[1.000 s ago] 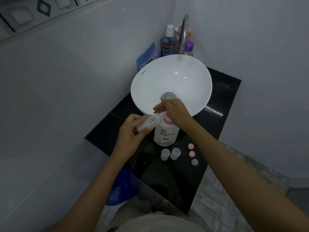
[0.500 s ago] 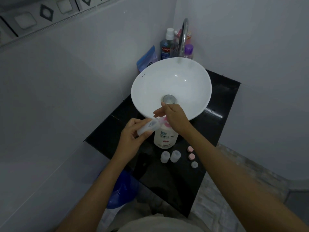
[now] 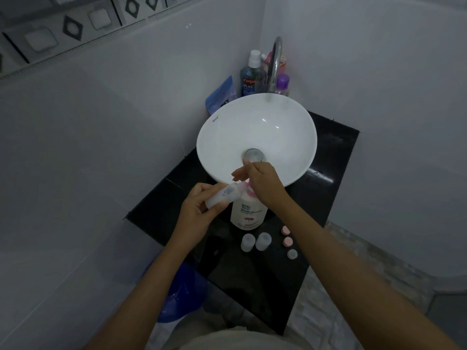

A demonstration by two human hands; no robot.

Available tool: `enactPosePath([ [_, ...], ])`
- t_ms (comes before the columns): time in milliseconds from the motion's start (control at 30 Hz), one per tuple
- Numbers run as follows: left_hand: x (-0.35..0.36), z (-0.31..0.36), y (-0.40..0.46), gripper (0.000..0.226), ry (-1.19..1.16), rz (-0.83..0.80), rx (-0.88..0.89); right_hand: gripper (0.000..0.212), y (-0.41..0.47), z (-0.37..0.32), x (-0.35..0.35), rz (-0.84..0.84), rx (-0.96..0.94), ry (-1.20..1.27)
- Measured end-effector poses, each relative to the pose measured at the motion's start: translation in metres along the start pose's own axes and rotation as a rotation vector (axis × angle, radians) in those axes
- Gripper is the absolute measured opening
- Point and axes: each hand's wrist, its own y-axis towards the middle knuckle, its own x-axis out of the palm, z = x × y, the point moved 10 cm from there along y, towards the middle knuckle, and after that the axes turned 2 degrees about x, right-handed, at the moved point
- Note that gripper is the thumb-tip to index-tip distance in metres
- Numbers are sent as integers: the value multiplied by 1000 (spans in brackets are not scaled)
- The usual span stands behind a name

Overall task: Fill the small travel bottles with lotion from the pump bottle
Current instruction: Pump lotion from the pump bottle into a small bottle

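Note:
A white pump bottle with a pink pump head stands on the black counter in front of the basin. My right hand lies on top of its pump head, fingers partly spread. My left hand holds a small clear travel bottle tilted on its side, its mouth against the pink nozzle. Two more small clear travel bottles stand uncapped just in front of the pump bottle. Beside them lie two pink caps and one pale cap.
A white round basin fills the back of the counter, with a chrome tap over it. A mouthwash bottle, a purple-capped bottle and a blue pouch stand behind it. A blue bucket sits below the counter's left edge.
Both hands stay at the pump bottle. The whole scene has slid lower in view as the camera tilted up.

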Motion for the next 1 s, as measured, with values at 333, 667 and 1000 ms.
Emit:
enactPosePath([
  [333,-2,5,2,39,45,3,14,46,1,-6,-3,-6,-26,18],
  [667,-4,10,3,38,35,0,16,46,1,-13,-5,-45,-35,12],
  [1000,-1,1,1,38,21,-16,-21,44,2,-2,1,-51,-7,-10],
])
